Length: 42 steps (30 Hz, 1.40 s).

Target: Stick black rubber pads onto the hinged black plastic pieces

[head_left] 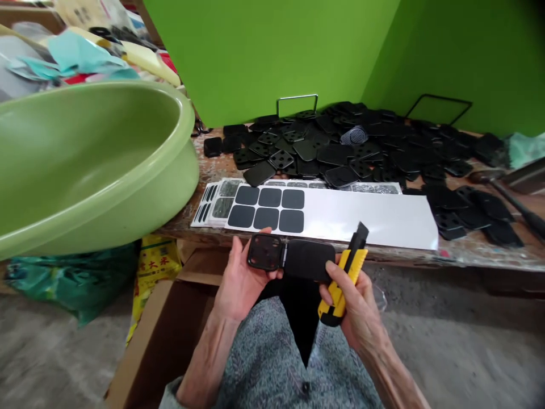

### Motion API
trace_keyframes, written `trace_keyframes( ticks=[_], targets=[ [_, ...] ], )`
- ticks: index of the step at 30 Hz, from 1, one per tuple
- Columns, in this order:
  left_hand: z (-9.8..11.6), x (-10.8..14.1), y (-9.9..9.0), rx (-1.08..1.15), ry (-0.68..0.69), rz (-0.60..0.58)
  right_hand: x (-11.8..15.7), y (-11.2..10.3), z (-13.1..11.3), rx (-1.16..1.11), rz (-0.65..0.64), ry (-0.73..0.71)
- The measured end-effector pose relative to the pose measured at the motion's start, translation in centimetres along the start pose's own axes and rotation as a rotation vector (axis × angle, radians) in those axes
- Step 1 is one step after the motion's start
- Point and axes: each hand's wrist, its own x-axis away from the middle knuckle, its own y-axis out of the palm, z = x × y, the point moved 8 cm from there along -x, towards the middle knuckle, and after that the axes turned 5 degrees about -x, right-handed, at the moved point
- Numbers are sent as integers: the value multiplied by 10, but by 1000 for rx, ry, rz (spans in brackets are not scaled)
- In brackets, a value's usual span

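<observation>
A black hinged case (pixel 309 260) lies unfolded between my hands, just in front of the table edge. Its left half is a frame with a recessed inside; the right half is a flat dark panel. My left hand (pixel 240 278) is closed around the left half. With thumb and fingers my right hand (pixel 353 295) pinches the right end of the case and also holds a yellow utility knife (pixel 343 278), its black tip pointing up. Just beyond is a white sheet of dark rounded stickers (pixel 267 208), part of it bare backing.
Many black flat pieces (pixel 317 153) are heaped on the wooden table (pixel 187 227) against a green panel (pixel 272 57). A big green basin (pixel 170 170) stands left. Below it are an open cardboard box (pixel 157 329) and bags. A dark-handled tool (pixel 519 207) lies right.
</observation>
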Motion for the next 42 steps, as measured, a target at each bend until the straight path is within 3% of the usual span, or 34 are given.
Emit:
trace_keyframes(
  ticks=[3, 7, 10, 14, 19, 22, 27, 30, 32, 34, 36, 40, 42],
  targets=[
    [-6, 4, -1, -68, 19, 58, -1, 2, -2, 157, 6, -38],
    [-12, 9, 7, -102, 95, 110, -1, 13, -13, 501, 102, -257],
    [-13, 14, 11, -96, 138, 144, -1, 19, -18, 512, 152, -349],
    [-10, 21, 1, -42, 95, 216, -12, 11, -21, 457, 84, -265],
    [5, 26, -13, -33, 137, 274, -19, -18, -44, 253, 185, -297],
    [-2, 24, -11, -33, 121, 257, -15, 1, -38, 428, 96, -258],
    [-9, 27, -8, -80, 153, 251, -11, 38, -31, 749, 52, -400],
    [-8, 29, -13, -91, 129, 270, -22, 30, -26, 700, 63, -319],
    [-5, 30, -15, -97, 113, 273, -27, 22, -15, 556, 23, -174],
    [1, 32, -13, -85, 125, 249, -25, 20, -2, 385, -37, -15],
    [6, 33, -4, -23, 128, 148, -18, 21, 7, 233, -68, 77],
    [14, 39, 17, 94, 85, -156, -8, 22, 14, 52, -68, 122],
    [17, 39, 17, 81, 73, -199, -6, 22, 19, 25, -57, 163]
  ],
)
